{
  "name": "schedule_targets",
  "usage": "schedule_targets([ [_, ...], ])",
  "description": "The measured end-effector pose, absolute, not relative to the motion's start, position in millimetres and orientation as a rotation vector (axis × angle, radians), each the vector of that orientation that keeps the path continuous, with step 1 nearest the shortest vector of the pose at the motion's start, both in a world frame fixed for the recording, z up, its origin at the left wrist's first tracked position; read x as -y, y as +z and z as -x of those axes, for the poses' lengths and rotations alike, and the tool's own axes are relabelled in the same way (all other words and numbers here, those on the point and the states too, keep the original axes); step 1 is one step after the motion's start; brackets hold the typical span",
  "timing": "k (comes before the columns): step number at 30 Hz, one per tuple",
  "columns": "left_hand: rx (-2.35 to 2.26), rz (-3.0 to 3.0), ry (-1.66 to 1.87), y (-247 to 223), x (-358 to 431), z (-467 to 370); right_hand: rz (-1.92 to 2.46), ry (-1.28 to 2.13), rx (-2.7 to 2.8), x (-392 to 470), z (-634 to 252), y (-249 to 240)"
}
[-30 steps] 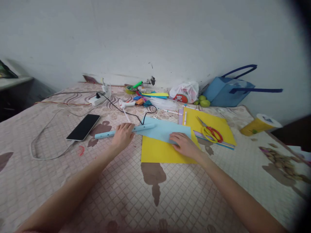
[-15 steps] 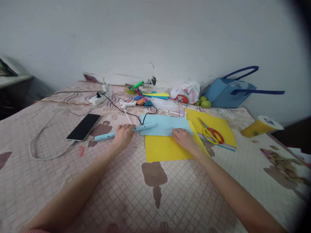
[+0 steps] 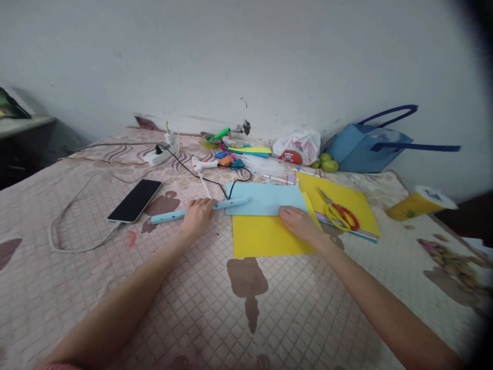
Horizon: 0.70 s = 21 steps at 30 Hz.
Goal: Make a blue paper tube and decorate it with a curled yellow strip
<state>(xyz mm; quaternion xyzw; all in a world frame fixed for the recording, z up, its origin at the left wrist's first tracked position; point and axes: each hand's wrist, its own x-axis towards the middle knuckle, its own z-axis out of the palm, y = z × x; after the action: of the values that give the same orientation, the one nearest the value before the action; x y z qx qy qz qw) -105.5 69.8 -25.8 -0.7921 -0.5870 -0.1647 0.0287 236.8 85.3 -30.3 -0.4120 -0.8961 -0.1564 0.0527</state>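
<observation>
My left hand (image 3: 197, 218) is wrapped round the middle of a light blue paper tube (image 3: 169, 217), whose right end lies over a light blue sheet (image 3: 265, 199). That sheet rests on a yellow sheet (image 3: 265, 241). At the right of the sheets is my right hand (image 3: 298, 221), its fingertips resting on the lower right part of the blue sheet; its fingers are bent under and whether they grip the edge is hidden. Scissors (image 3: 339, 213) with red and yellow handles lie on a yellow stack (image 3: 352, 198) to the right.
A phone (image 3: 134, 201) with a cable lies at the left. Behind are a power strip (image 3: 157, 155), a white glue gun (image 3: 204, 164), a plastic bag (image 3: 302, 146), green fruit (image 3: 329, 166) and a blue bag (image 3: 362, 149). A yellow roll (image 3: 412, 205) lies at the right.
The whole view has shifted slightly, so things appear a little further right. My right hand has moved slightly right on the sheets; my left hand keeps hold of the tube.
</observation>
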Motion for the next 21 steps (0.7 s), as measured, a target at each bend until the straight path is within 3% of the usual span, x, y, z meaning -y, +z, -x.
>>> schedule_targets([
  [21, 1.85, 2.402, -0.595, -22, -64, 107, 1.776, -0.739, 2.191, -132, -265, -31],
])
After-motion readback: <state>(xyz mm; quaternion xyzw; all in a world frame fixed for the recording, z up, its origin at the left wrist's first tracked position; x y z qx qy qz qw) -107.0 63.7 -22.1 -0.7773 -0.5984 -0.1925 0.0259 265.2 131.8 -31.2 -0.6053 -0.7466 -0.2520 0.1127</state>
